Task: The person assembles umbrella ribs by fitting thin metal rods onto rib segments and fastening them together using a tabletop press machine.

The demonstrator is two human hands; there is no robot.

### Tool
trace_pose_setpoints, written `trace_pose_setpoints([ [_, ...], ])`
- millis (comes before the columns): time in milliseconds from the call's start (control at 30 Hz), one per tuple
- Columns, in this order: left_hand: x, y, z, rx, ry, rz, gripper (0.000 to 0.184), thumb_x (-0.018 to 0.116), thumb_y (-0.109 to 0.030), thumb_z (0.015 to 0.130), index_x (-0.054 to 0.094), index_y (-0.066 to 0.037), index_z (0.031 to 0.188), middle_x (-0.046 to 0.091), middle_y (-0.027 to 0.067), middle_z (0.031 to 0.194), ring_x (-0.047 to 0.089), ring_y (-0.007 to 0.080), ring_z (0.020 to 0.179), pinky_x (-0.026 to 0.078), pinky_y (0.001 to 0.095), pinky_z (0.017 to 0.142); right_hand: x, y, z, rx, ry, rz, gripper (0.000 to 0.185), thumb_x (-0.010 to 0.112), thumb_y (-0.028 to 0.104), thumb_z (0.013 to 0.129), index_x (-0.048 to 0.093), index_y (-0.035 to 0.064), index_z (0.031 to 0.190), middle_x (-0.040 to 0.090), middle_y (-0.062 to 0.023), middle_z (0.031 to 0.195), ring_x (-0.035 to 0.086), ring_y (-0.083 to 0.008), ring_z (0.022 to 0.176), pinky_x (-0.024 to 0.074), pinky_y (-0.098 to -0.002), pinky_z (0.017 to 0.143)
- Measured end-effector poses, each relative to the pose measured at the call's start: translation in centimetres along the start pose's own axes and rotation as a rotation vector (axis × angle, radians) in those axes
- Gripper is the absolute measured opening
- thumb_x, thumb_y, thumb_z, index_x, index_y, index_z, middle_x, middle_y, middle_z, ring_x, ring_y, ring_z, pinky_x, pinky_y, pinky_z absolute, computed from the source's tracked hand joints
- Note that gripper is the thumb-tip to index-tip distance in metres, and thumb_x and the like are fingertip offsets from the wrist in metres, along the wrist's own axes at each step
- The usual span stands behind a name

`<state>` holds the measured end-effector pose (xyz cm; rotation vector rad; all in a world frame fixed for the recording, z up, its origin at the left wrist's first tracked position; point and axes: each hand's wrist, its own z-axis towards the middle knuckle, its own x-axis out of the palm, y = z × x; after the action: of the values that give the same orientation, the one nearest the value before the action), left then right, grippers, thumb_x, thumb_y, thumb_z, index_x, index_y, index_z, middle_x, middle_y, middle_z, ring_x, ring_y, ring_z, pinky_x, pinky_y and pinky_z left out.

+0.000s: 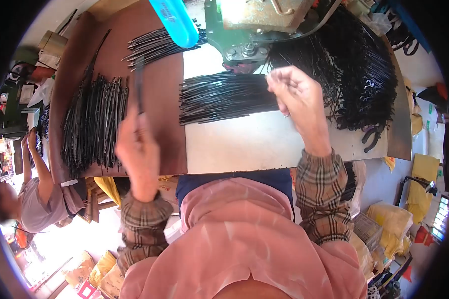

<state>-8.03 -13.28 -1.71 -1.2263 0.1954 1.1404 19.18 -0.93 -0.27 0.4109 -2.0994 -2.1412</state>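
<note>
Pink cloth of the wearer's top (244, 234) lies nearest us, softly creased and pale-streaked, with gathered plaid sleeve covers (322, 194) in brown, black and cream on both forearms; beyond it we note a table (162, 144) with a matte reddish-brown surface and a smooth white sheet (234, 147) over its middle; slender, glossy black rods (224, 97) lie nearly parallel in a middle bundle (204, 102) on the sheet, a left bundle (95, 124) and a far bundle (157, 45), with a tangled dark heap (366, 65) at right; left hand (138, 152) is motion-blurred beside the left bundle, its fingers closed around a narrow dark strip (139, 84) pointing away from the wearer; right hand (300, 94) is at the right end of the middle bundle, fingers curled in toward the thumb; we cannot tell whether they pinch anything or touch the rods; dark-handled pliers (371, 137) lie by the heap, their head hard to make out; a green metal machine (229, 37), bolted, is cut off at the top edge, as is a rounded bright-blue piece (172, 22); at far left another person (42, 207) in grey appears small and blurred; lettering on the blue piece is too indistinct for us to read.
</note>
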Motion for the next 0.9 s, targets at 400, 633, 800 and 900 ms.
trace_pose_setpoints([
  [400, -0.8, 1.8, -0.8, 0.295, -0.166, 0.445, 0.022, 0.068, -0.012, 0.087, 0.071, -0.013, 0.109, 0.061, 0.0067, 0.109, 0.055, 0.0267, 0.102, 0.040, 0.0393, 0.090, 2.6, -1.9, -3.5, -0.430, 0.194, -0.764, 0.012, 0.071, 0.010, 0.081, 0.066, 0.0054, 0.090, 0.061, -0.0080, 0.088, 0.061, -0.0277, 0.074, 0.0495, -0.0347, 0.065],
  [633, 3.0, -2.8, -2.6, 0.456, 0.110, -0.080, 0.025, 0.077, -0.001, 0.068, 0.071, -0.006, 0.091, 0.061, 0.0066, 0.088, 0.057, 0.0276, 0.085, 0.045, 0.0362, 0.074, 2.2, -2.0, -3.7, -0.460, 0.132, -0.693, 0.009, 0.068, 0.014, 0.084, 0.061, 0.0079, 0.086, 0.055, -0.0054, 0.083, 0.062, -0.0255, 0.075, 0.0493, -0.0373, 0.063],
  [800, 5.5, -5.1, -2.0, 0.504, 0.203, -0.072, 0.021, 0.073, 0.003, 0.071, 0.070, -0.004, 0.090, 0.060, 0.0064, 0.080, 0.055, 0.0259, 0.076, 0.043, 0.0371, 0.068, 1.7, -1.8, -4.6, -0.446, 0.154, -0.782, 0.012, 0.069, 0.013, 0.083, 0.066, 0.0064, 0.092, 0.060, -0.0068, 0.086, 0.062, -0.0267, 0.074, 0.0496, -0.0348, 0.064],
  [900, 5.8, -4.9, -2.1, 0.482, 0.272, -0.072, 0.017, 0.070, 0.003, 0.071, 0.068, -0.004, 0.087, 0.055, 0.0066, 0.079, 0.052, 0.0275, 0.074, 0.042, 0.0385, 0.067, 0.1, -2.3, -5.8, -0.406, 0.047, -0.712, 0.017, 0.072, 0.018, 0.082, 0.065, 0.0094, 0.095, 0.060, -0.0044, 0.089, 0.063, -0.0251, 0.076, 0.0502, -0.0348, 0.064],
])
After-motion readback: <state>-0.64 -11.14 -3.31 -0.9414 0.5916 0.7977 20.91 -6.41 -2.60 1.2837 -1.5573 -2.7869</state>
